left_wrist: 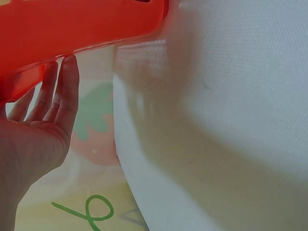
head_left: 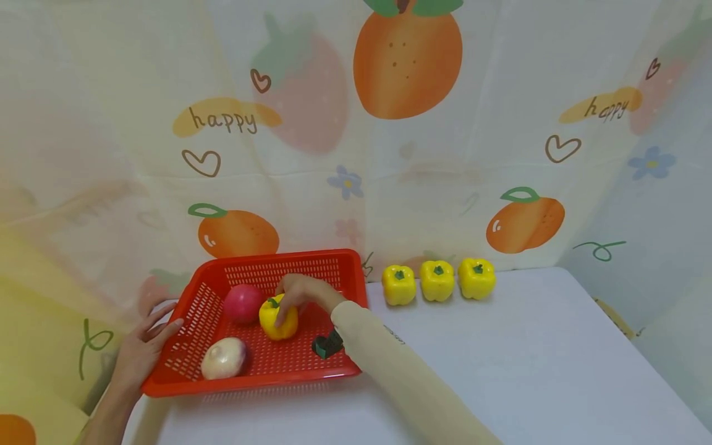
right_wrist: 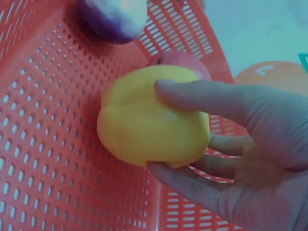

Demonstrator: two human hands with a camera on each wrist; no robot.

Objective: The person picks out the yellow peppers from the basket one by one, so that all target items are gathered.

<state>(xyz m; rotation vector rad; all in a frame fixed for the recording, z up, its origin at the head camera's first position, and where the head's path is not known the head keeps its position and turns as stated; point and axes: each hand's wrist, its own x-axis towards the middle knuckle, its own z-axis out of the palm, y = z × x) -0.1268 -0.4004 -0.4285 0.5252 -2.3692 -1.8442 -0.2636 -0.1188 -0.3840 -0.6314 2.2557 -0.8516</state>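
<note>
My right hand [head_left: 303, 293] holds a yellow bell pepper [right_wrist: 144, 120] between thumb and fingers, inside a red plastic basket [head_left: 289, 364]. In the right wrist view the thumb presses one side of the pepper and the fingers are on the other. At the basket's left side, my left hand [head_left: 141, 346] grips the rim, thumb over the edge, fingers stretched along its outer underside in the left wrist view. Beside the pepper sits a pinkish-red round fruit [head_left: 243, 303]. A white-and-purple turnip-like vegetable [head_left: 224, 358] lies in the basket's front left corner.
Three more yellow bell peppers [head_left: 437, 281] stand in a row to the right of the basket, along the back of the white table [head_left: 500, 371]. A curtain with fruit prints [head_left: 445, 167] hangs behind. The table's left edge shows beneath the left hand.
</note>
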